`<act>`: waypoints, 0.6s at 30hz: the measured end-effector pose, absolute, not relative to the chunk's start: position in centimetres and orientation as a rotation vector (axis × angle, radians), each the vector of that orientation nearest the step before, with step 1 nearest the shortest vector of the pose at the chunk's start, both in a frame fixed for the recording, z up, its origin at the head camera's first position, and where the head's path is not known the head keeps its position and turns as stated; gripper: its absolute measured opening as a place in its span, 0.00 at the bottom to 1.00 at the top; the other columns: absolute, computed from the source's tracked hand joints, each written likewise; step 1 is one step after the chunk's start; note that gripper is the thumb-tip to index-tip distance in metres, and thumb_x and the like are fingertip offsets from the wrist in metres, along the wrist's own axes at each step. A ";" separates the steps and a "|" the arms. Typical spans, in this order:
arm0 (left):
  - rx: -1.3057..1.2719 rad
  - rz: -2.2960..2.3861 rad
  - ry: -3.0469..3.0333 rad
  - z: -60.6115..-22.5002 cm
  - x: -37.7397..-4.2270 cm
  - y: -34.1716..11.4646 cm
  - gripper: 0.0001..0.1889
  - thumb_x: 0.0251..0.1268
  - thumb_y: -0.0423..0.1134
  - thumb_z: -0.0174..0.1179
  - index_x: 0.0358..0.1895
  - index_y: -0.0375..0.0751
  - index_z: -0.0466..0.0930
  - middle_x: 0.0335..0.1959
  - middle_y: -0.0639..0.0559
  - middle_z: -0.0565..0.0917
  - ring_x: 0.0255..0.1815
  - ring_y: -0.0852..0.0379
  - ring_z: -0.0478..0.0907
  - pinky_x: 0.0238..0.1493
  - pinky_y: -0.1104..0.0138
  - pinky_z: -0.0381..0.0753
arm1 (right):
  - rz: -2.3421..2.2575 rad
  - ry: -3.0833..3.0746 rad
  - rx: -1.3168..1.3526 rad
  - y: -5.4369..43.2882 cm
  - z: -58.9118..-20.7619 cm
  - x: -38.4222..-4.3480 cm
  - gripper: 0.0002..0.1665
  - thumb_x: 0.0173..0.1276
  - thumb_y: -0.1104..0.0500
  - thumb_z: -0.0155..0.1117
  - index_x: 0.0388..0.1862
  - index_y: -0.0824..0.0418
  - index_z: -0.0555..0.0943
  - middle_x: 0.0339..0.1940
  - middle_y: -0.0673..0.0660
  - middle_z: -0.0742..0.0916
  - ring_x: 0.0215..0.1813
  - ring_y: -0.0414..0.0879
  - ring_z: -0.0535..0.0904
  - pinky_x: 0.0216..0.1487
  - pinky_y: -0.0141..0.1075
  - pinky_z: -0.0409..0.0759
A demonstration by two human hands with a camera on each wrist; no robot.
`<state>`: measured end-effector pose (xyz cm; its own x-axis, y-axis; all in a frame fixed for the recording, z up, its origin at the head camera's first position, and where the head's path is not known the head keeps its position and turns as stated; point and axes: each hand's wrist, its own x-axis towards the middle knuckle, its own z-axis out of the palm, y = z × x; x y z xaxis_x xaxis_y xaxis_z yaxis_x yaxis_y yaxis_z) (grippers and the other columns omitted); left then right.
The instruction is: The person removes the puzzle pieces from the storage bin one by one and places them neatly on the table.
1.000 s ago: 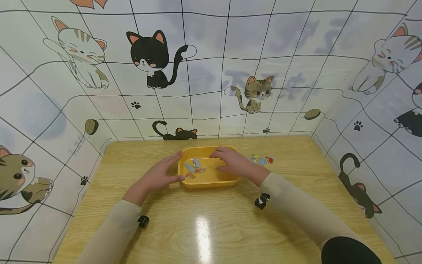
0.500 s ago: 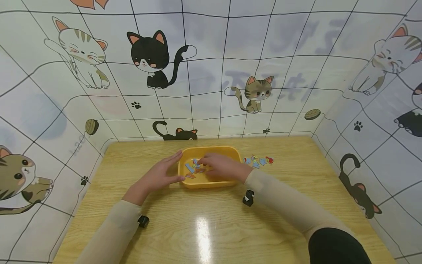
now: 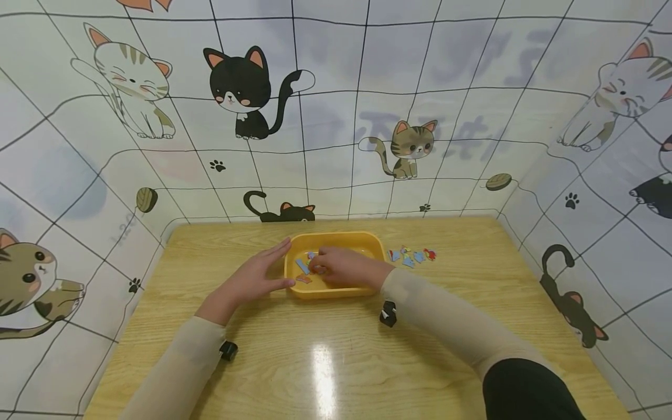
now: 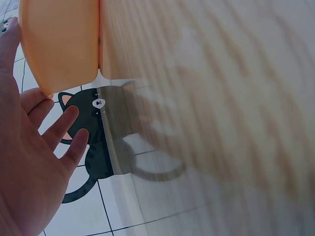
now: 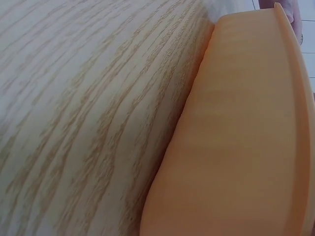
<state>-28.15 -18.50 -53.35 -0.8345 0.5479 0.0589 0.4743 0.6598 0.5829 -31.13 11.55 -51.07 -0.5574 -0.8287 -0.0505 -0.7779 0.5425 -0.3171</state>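
A yellow tray (image 3: 336, 294) stands on the table. My left hand (image 3: 251, 283) steadies its left end, fingers spread and fairly straight, fingertips at the rim; the left wrist view shows the hand (image 4: 34, 162) beside the tray's outer wall (image 4: 61, 39). Inside, my right hand (image 3: 349, 267) reaches down with curled fingers over small flat jigsaw-like pieces. A blue strip-shaped piece (image 3: 302, 266) and an orange piece (image 3: 303, 279) lie left of its fingertips. I cannot tell whether the fingers pinch a piece. The right wrist view shows only the tray's outer side (image 5: 236, 128) and table.
Right of the tray, several small blue, yellow and red pieces (image 3: 408, 261) lie loose on the wooden table (image 3: 273, 367). A cat-patterned sheet (image 3: 336, 116) rises behind the table and along both sides.
My right hand has moved left and down inside the tray, its fingers curling over the pieces and hiding an orange one. Loose pieces right of the tray are less covered. My left hand stays put.
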 end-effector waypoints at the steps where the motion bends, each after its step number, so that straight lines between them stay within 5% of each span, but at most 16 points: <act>1: 0.854 0.914 2.750 -53.4 -28.2 -18.5 0.54 0.72 0.71 0.68 0.92 0.49 0.56 0.93 0.58 0.52 0.90 0.41 0.55 0.86 0.39 0.57 | -0.390 2.582 -1.370 11.5 -51.0 -31.1 0.17 0.80 0.63 0.73 0.64 0.57 0.89 0.51 0.56 0.85 0.49 0.46 0.82 0.54 0.37 0.85; 18: 0.833 0.911 2.746 -53.3 -28.2 -18.5 0.52 0.73 0.64 0.72 0.92 0.51 0.55 0.92 0.59 0.52 0.90 0.41 0.54 0.86 0.38 0.56 | -0.468 2.539 -1.286 11.3 -51.7 -32.1 0.17 0.80 0.63 0.72 0.65 0.57 0.89 0.53 0.54 0.86 0.56 0.47 0.86 0.59 0.35 0.86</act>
<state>-28.24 -18.47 -53.25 -0.8389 0.5422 0.0477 0.4632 0.6651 0.5856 -32.09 11.26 -51.67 -0.5760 -0.8134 -0.0813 -0.7309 0.5571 -0.3943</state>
